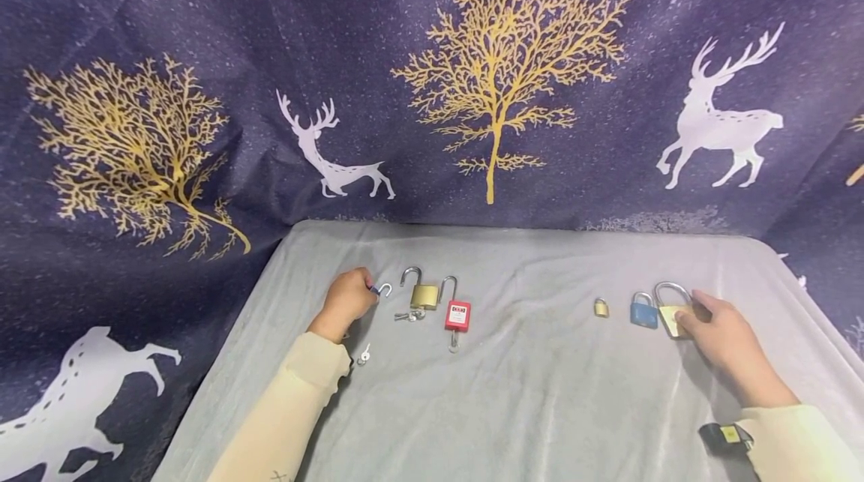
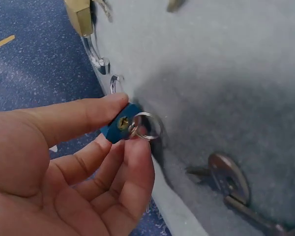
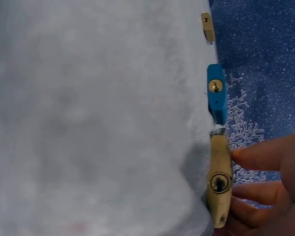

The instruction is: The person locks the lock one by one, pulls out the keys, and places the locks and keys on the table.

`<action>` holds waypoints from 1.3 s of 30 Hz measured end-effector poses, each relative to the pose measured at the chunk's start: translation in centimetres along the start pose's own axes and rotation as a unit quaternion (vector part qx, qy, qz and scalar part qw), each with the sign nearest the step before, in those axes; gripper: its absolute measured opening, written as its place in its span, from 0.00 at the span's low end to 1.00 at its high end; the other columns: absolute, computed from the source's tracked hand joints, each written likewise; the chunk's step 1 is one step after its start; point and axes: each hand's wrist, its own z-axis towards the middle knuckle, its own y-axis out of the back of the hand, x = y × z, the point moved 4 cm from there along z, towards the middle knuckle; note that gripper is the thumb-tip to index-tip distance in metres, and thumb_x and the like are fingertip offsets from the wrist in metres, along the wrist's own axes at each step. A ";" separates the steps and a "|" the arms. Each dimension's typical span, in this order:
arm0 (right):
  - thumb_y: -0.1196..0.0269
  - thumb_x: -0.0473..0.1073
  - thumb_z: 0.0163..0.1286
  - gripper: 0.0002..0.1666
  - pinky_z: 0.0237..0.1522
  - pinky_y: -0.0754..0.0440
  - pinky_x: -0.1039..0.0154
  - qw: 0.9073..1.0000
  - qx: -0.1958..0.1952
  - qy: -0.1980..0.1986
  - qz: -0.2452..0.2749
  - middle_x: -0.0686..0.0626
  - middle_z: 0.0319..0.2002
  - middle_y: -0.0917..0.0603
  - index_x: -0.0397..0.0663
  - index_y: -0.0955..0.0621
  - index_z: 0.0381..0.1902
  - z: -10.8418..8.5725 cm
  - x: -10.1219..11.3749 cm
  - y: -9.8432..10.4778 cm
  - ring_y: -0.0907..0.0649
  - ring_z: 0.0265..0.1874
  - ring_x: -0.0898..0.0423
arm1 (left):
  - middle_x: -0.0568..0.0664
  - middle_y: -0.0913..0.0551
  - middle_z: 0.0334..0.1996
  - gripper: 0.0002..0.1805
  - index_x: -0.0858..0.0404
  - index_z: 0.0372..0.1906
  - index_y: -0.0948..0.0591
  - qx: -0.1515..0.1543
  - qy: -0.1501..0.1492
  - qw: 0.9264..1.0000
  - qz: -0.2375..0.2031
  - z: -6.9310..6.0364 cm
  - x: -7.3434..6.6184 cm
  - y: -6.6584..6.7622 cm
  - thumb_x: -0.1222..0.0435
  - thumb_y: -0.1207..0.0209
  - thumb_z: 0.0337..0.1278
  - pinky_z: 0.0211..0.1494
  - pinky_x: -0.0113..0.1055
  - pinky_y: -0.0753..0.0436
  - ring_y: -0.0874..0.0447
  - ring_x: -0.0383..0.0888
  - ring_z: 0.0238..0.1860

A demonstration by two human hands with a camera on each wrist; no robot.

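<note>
Blue, with its shackle open, a little padlock (image 2: 123, 123) is pinched in the left hand (image 1: 347, 298), left of centre on the worktop (image 1: 526, 384). The right hand (image 1: 725, 336) grips a large brass padlock (image 1: 670, 319) near the right side. Just beside it is a blue padlock (image 1: 644, 315), then a tiny brass padlock (image 1: 601, 309). Near the left hand lie an open brass padlock (image 1: 424, 297), keys (image 1: 414, 315), a red padlock (image 1: 457, 317) and a loose key (image 1: 365, 354). Purple cloth (image 1: 364, 40) printed with white deer hangs behind.

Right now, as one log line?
left grip: pinching small blue padlock | right grip: on large brass padlock | red padlock: open, on table
</note>
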 end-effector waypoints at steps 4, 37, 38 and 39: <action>0.49 0.48 0.78 0.37 0.61 0.41 0.23 1.000 -0.027 0.005 0.010 0.13 0.62 0.38 0.21 0.40 0.70 0.2 0.5 0.5 0.38 0.61 0.15 | 0.53 0.19 0.27 0.09 0.66 0.37 0.18 -0.006 0.008 1.000 -0.028 0.0 -0.1 0.6 0.69 0.34 0.49 0.37 0.41 0.23 0.23 0.49 0.29; 0.43 0.44 0.77 0.23 0.62 0.29 0.34 0.975 -0.043 0.159 0.146 0.37 0.65 0.24 0.42 0.25 0.66 -1.3 17.6 -4.3 0.26 0.63 0.34 | 0.54 0.21 0.35 0.11 0.72 0.44 0.16 0.012 -0.012 0.925 -0.381 -2.9 -9.3 0.2 0.74 0.34 0.56 0.34 0.36 0.11 0.13 0.46 0.28; 0.43 0.42 0.77 0.23 0.63 0.29 0.35 0.973 -0.042 0.166 0.153 0.37 0.64 0.24 0.41 0.25 0.66 -1.3 18.0 -4.7 0.25 0.63 0.34 | 0.53 0.21 0.34 0.10 0.72 0.44 0.16 0.015 -0.014 0.922 -0.386 -2.9 -9.6 0.1 0.74 0.34 0.56 0.34 0.36 0.11 0.13 0.45 0.28; 0.43 0.41 0.76 0.23 0.64 0.29 0.36 0.971 -0.040 0.172 0.160 0.37 0.64 0.23 0.40 0.25 0.65 -1.3 18.5 -4.9 0.25 0.63 0.35 | 0.52 0.21 0.33 0.11 0.73 0.44 0.15 0.017 -0.017 0.919 -0.392 -3.0 -9.9 0.0 0.74 0.34 0.56 0.35 0.36 0.11 0.13 0.45 0.29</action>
